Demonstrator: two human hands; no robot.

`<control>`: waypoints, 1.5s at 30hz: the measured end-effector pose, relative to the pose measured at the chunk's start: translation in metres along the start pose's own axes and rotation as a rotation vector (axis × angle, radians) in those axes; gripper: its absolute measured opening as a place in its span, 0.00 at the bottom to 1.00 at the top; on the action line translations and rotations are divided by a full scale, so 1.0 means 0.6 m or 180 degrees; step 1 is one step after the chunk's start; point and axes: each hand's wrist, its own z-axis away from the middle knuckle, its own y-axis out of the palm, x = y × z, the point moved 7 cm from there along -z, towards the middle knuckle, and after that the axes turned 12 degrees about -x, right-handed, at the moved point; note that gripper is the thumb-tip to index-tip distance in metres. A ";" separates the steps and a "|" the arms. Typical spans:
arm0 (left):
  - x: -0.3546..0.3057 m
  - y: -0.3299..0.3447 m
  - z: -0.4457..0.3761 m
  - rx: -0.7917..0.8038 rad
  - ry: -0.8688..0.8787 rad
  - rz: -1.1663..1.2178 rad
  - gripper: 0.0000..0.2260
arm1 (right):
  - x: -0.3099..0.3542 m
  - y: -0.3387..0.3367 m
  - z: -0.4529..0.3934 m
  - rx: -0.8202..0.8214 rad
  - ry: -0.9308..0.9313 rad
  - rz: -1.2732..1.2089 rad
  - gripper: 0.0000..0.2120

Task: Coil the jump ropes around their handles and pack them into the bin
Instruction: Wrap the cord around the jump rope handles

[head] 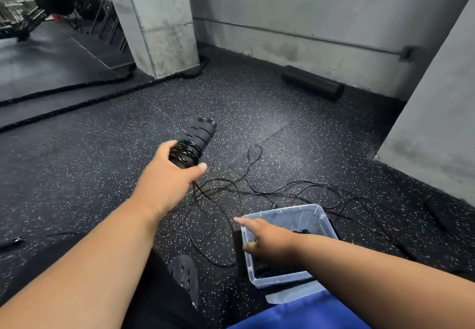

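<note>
The left hand [167,177] is held out over the floor [90,164], its fingers and thumb curled round a pair of black handles [196,139] that point away from the person. Several turns of thin black rope [185,150] are wound round the handles just above the fingers, and the ribbed far ends stick out bare beyond the coil. The rest of the rope hangs down from under the hand and lies on the floor in loose, crossing loops [257,187], spreading to the right and behind the bin [288,246]. The right hand [267,238] is over the left wall of the bin, grasping nothing: the forefinger is stretched out to the left past the rim, the thumb is spread below it, and the other fingers cannot be made out. Whether it touches the rim cannot be told. The bin is clear plastic, stands on the floor at the person's right, and holds dark things at its bottom, mostly hidden by the forearm. A blue lid [308,316] lies just before the bin. A black shoe [183,274] shows between the arms. A black foam roller [312,83] lies by the far wall, and a thick battle rope [77,97] runs across the floor at the left.
</note>
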 end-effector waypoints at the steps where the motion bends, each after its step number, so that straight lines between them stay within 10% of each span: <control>1: -0.004 -0.020 -0.006 -0.0239 0.0106 -0.0257 0.32 | -0.007 -0.002 0.000 0.0013 0.0088 -0.0045 0.33; 6: -0.020 -0.064 -0.019 -0.0651 0.0239 -0.0306 0.31 | -0.016 -0.013 -0.003 -0.0164 0.0264 -0.0229 0.28; 17: -0.052 0.071 0.083 0.1906 -0.0301 0.1589 0.28 | 0.079 -0.166 0.011 -0.1729 -0.0461 -0.1237 0.50; 22: -0.056 0.078 0.093 0.2245 -0.0503 0.1968 0.27 | 0.113 -0.156 0.015 -0.1267 -0.0572 -0.2003 0.13; 30: -0.023 0.021 0.020 0.0668 0.0278 0.0120 0.30 | 0.122 -0.239 0.070 -0.1525 -0.0531 -0.0977 0.15; 36: -0.031 0.103 0.110 0.2120 0.1363 -0.1362 0.30 | 0.160 -0.276 0.111 -0.0990 -0.1088 0.0735 0.12; 45: -0.080 0.111 0.174 0.3412 0.0971 0.0886 0.36 | 0.064 -0.259 0.093 -0.0392 -0.0388 -0.1714 0.10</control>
